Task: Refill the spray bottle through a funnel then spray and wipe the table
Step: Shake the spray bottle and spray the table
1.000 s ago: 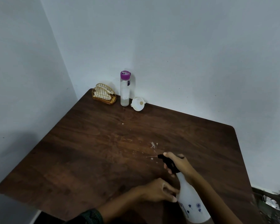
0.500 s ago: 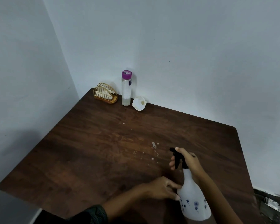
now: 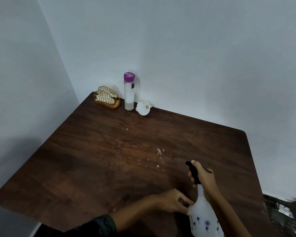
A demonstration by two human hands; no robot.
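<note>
A white spray bottle (image 3: pixel 203 218) with blue flower prints and a black trigger head stands at the near right of the dark wooden table (image 3: pixel 96 161). My right hand (image 3: pixel 203 175) grips the black head, fingers round the trigger. My left hand (image 3: pixel 173 201) touches the bottle's left side with its fingertips. White droplets and specks (image 3: pixel 159 152) lie on the wood just beyond the nozzle. A white funnel (image 3: pixel 143 107) lies tipped on its side at the far edge.
A tall clear bottle with a purple cap (image 3: pixel 129 91) stands by the wall beside the funnel. A gold wire holder with white napkins (image 3: pixel 107 100) sits in the far corner. Walls close the table's left and far sides.
The spray bottle has tilted from leaning forward to nearly upright. More white specks show on the wood beyond the nozzle. My left hand stays at the bottle's side.
</note>
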